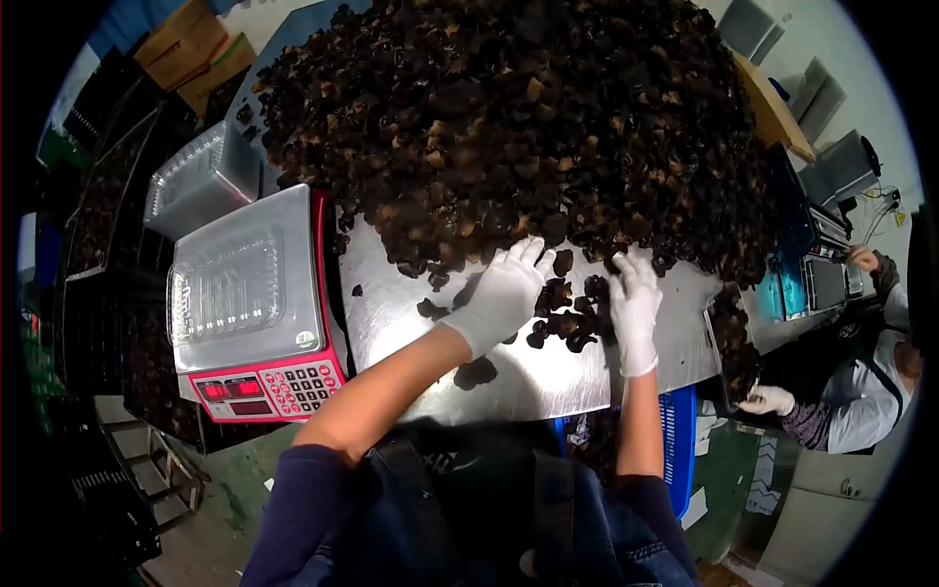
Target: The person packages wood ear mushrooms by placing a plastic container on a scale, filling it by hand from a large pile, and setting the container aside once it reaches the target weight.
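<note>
A large heap of dark wood ear mushrooms (509, 127) covers the back of the metal table (391, 333). My left hand (504, 293), in a white glove, reaches to the front edge of the heap with its fingers stretched out and touching mushrooms. My right hand (636, 308), also gloved in white, lies beside the heap's edge, fingers extended and slightly bent. Between my hands lies a small loose cluster of wood ear pieces (567, 318). I see nothing gripped in either hand, though some fingertips meet dark pieces.
To the left stands a red digital scale (264, 391) bearing a clear plastic tray (230, 284). Behind it is a stack of clear trays (205, 181). At right, a co-worker's gloved hand (768, 399) touches a mushroom-filled tray (734, 342). A blue basket (678, 440) sits below the table edge.
</note>
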A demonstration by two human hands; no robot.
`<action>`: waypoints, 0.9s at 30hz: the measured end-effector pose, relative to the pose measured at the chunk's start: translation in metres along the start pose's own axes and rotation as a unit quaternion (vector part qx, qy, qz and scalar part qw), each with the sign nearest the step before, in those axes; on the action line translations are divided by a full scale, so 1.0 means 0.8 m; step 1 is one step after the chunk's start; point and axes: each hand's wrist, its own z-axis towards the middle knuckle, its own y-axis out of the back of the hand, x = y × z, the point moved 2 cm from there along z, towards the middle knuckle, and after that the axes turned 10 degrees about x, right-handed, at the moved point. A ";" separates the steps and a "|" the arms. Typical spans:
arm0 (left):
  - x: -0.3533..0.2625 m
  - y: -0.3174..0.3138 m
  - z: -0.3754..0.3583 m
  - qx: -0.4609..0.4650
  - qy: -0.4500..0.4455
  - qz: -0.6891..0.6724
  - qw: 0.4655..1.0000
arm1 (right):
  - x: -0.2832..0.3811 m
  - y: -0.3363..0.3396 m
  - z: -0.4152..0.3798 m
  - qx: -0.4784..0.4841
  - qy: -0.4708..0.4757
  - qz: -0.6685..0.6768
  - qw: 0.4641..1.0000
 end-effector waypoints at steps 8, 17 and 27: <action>-0.035 0.013 -0.034 0.155 -0.004 -0.085 0.984 | 0.006 0.043 -0.008 0.042 -0.091 0.143 0.985; -0.016 0.081 -0.099 0.110 0.087 -0.120 0.983 | 0.044 0.039 -0.005 0.148 0.108 0.209 0.961; -0.022 0.049 -0.155 0.190 0.193 -0.157 0.950 | 0.013 0.015 -0.050 0.021 0.013 0.071 0.997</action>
